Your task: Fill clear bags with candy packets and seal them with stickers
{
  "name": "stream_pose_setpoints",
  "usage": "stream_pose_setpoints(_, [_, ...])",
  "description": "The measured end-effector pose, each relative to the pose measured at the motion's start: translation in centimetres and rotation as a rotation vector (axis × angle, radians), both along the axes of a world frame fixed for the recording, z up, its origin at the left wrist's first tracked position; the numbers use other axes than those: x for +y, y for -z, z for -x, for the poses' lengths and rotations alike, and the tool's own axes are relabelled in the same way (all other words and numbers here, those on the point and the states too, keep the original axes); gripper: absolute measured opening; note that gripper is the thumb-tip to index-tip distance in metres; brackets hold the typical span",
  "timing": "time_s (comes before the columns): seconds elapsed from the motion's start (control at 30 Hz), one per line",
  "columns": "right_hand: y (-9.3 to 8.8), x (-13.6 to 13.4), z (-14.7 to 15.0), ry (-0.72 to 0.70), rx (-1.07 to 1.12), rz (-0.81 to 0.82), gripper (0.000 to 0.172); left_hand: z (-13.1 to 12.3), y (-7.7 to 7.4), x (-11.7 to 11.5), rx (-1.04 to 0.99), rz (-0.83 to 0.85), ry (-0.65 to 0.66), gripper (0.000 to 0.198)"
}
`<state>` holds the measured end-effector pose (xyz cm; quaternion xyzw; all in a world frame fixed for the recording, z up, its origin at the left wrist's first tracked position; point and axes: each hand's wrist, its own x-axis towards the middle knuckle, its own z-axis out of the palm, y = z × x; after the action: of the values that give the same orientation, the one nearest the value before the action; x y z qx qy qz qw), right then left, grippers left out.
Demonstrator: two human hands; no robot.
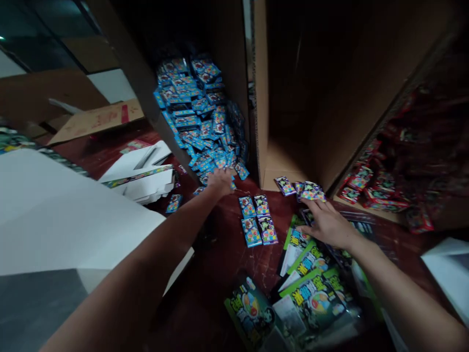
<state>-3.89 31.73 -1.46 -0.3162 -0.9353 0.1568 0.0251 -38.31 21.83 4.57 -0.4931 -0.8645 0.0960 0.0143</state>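
Note:
My left hand [220,182] reaches forward to the foot of a heap of small blue packets [200,115] spilling from a tall cardboard box; its fingers curl down onto the lowest packets and are mostly hidden. My right hand [328,224] lies palm down with fingers spread over a fan of green and black printed cards [309,288], fingertips near a few purple packets [306,190]. Between both hands several blue and purple packets [258,220] lie in two neat rows on the dark red floor.
An open cardboard box [293,146] stands in the middle, its inside bare. A box of red packets [381,190] is at the right. White flat cartons [141,173] and a large white sheet [54,210] lie at the left.

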Motion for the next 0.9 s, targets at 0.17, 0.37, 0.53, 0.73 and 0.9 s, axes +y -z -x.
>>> stream_pose_setpoints(0.17, [-1.1,-0.8,-4.2,-0.048,-0.074,0.148,0.106,0.2,0.1,-0.3,0.027,-0.080,-0.008,0.086])
stream_pose_setpoints(0.37, [-0.5,-0.6,-5.1,-0.140,-0.089,0.133,0.088,-8.5,-1.3,-6.8,-0.122,-0.288,0.345,0.076])
stream_pose_setpoints(0.53, [-0.5,0.7,-2.0,-0.083,-0.094,0.080,0.081,-17.5,2.4,-14.5,-0.459,-0.133,0.544,0.076])
stream_pose_setpoints(0.73, [-2.8,-2.8,-1.2,-0.129,-0.001,0.115,0.095,-17.0,5.1,-17.9,-0.520,-0.160,0.330,0.080])
stream_pose_setpoints(0.9, [-1.9,-9.8,0.8,-0.412,0.055,0.188,0.095,-15.7,5.5,-18.1,-0.541,-0.212,0.318,0.084])
